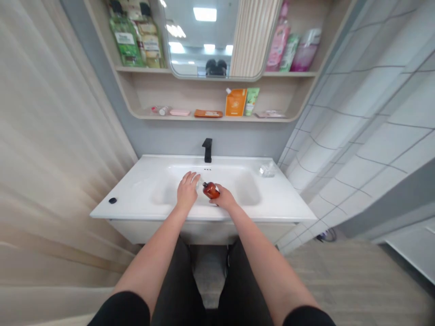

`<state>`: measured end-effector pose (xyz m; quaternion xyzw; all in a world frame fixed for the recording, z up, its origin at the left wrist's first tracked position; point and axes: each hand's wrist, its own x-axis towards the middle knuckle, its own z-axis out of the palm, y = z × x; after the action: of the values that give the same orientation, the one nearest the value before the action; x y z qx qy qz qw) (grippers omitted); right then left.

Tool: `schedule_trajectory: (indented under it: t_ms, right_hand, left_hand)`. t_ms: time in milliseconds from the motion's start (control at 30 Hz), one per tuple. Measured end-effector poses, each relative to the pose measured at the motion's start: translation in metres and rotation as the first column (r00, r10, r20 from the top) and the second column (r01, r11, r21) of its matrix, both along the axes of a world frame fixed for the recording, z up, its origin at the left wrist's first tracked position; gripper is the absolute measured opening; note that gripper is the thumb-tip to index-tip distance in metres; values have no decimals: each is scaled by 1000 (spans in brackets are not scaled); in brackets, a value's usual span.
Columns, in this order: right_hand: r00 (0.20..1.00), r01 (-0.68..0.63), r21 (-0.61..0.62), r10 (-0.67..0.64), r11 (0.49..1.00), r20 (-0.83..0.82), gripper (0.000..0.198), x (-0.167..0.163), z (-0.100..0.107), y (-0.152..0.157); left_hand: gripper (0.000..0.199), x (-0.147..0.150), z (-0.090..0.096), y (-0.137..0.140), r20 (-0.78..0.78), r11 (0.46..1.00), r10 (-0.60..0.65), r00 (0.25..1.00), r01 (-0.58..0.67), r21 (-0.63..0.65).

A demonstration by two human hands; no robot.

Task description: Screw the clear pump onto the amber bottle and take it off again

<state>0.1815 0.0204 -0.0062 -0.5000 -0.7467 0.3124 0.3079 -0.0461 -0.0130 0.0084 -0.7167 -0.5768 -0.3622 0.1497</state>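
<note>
Amber bottle (211,190) slants, neck apparently toward left hand (187,189).

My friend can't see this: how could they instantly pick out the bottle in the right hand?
Below the mirror, find the white washbasin. Over it, the right hand holds the bottle, tilted with its dark top toward the left hand. Its glossy reddish-brown body sets it apart from the clear item at the left hand.

One camera is looking forward and down from the person's head, near the front edge of the counter (282,203); its wide view is including all four corners and the shelf (190,95) above the back edge.
</note>
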Motion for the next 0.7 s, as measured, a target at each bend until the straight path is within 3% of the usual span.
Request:
schedule_trajectory:
  t_ms: [367,700]
  right_hand:
    - [1000,-7,5,7,1000,23,85,0,0,1]
    - [999,-4,20,3,1000,42,85,1,-1,1]
  left_hand:
    - [81,1,1,-1,12,999,-37,999,37,-11]
    - [71,1,3,-2,-16,999,-32,999,32,-8]
